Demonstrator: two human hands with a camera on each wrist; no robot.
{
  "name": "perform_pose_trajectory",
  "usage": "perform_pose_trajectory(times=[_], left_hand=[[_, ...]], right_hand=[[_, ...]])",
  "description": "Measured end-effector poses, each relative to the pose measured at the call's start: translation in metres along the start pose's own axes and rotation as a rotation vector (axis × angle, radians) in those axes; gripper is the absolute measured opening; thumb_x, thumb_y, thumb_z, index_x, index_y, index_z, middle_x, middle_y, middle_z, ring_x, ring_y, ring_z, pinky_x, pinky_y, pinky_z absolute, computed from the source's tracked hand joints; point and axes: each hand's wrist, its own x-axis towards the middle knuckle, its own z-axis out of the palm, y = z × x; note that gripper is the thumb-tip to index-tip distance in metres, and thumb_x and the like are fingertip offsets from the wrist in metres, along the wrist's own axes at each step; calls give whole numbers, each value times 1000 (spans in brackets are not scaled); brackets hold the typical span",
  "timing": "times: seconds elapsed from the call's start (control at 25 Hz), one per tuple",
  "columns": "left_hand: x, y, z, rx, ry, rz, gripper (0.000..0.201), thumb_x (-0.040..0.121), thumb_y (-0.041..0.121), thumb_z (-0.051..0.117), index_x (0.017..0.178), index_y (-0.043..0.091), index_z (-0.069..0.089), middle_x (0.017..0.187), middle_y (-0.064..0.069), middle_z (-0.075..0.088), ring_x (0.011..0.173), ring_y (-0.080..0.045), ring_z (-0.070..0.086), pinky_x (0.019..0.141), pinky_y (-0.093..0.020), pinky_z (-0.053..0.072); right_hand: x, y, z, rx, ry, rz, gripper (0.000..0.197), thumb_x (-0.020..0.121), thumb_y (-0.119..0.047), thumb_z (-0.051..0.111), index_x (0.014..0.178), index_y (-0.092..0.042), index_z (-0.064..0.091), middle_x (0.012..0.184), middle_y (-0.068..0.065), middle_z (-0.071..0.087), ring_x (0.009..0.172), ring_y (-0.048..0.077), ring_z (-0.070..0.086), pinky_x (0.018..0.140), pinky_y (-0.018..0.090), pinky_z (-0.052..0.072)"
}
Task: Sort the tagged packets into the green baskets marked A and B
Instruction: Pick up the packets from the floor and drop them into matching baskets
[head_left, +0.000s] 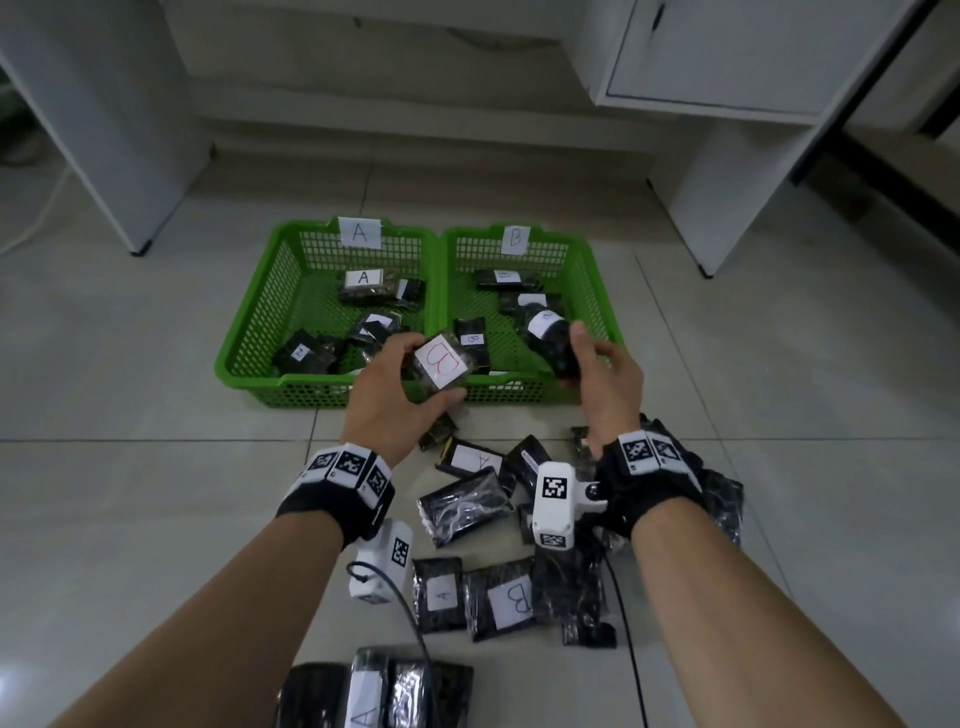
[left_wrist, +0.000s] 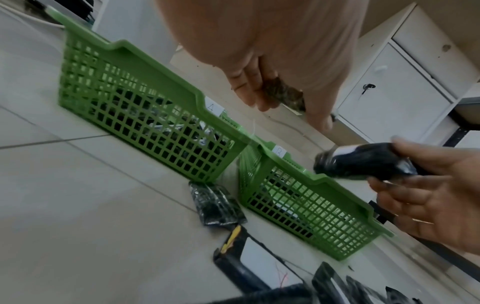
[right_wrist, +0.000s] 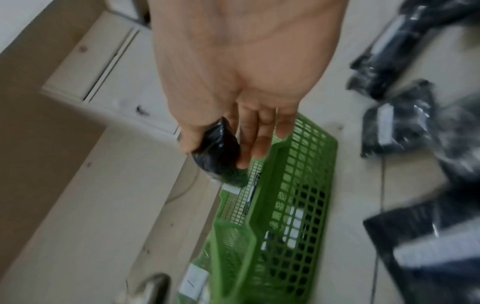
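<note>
Low in the frame, loose packets (head_left: 470, 597) lay scattered on the floor tiles (head_left: 130, 467). Above them I saw my left hand (head_left: 389, 395) gripping a B-tagged packet (head_left: 440, 364) and my right hand (head_left: 605, 384) clasping another packet (head_left: 550, 338), over basket B (head_left: 597, 291), beside basket A (head_left: 270, 291).

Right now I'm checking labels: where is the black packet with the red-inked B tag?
Head view: held in the left hand, above the near rims where the two green baskets meet.

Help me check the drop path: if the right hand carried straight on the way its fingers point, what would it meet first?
Probably basket B: the right hand grips a dark packet above its near rim, fingers aimed over its interior. Depth is uncertain.
</note>
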Motion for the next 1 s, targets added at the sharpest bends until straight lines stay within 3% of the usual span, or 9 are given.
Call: perform_pose_trajectory(times=[0.08,0.24,0.36,0.48,0.64,0.76,0.88,0.92,1.0], left_hand=[[14,1,6,54,15,15,64,78,41,80,130,19,52,122,1,58,108,-15,54,92,-30,46],[52,6,25,129,-55,42,52,80,33,78,123,20,51,117,-2,56,105,-19,53,88,-31,46],[77,9,44,202,-111,97,38,78,31,78,106,23,53,102,0,57,94,-20,56,79,-31,46],[96,7,68,304,-177,135,32,79,36,76,103,19,62,103,-4,64,94,-24,60,84,-35,51],[98,10,87,696,-385,151,52,91,61,41,100,22,74,117,-5,67,111,-25,58,98,-43,44],[83,12,73,561,-385,185,50,101,50,35,119,19,70,148,-7,50,142,-26,38,116,-49,29],[49,4,50,369,-64,336,31,100,31,41,105,13,65,119,-6,63,113,-25,52,100,-44,42],[31,-3,44,348,-12,332,23,98,26,42,99,13,62,107,-4,61,100,-22,52,91,-40,44],[0,-15,38,355,-89,287,16,94,20,46,95,14,61,98,-3,60,91,-20,52,82,-38,47]], right_hand=[[20,1,1,-399,96,-188,20,89,-31,73,90,-11,68,86,2,68,80,17,67,68,20,49],[44,15,6,-891,19,-256,6,86,-23,64,83,-19,65,87,1,64,92,25,61,86,33,46],[51,37,10,-957,-14,-470,14,88,-20,59,101,-16,63,108,3,62,108,26,53,100,41,37],[60,61,13,-892,-154,-519,33,97,-29,36,100,-16,66,95,3,71,95,23,64,108,37,25],[63,73,14,-905,-173,-531,49,99,-42,23,90,-18,65,89,-1,70,95,22,62,109,39,22],[54,61,10,-788,-158,-564,32,102,-40,41,102,-16,63,103,3,68,107,25,59,111,43,25],[23,59,4,-679,45,-808,18,88,-21,61,104,-14,59,105,1,57,102,18,48,96,34,37],[9,59,5,-675,-16,-828,16,82,-15,62,97,-15,58,99,-1,56,96,16,48,88,31,39],[-15,64,12,-731,-336,-736,12,78,-7,64,86,-15,61,90,-3,57,85,16,53,75,30,46]])
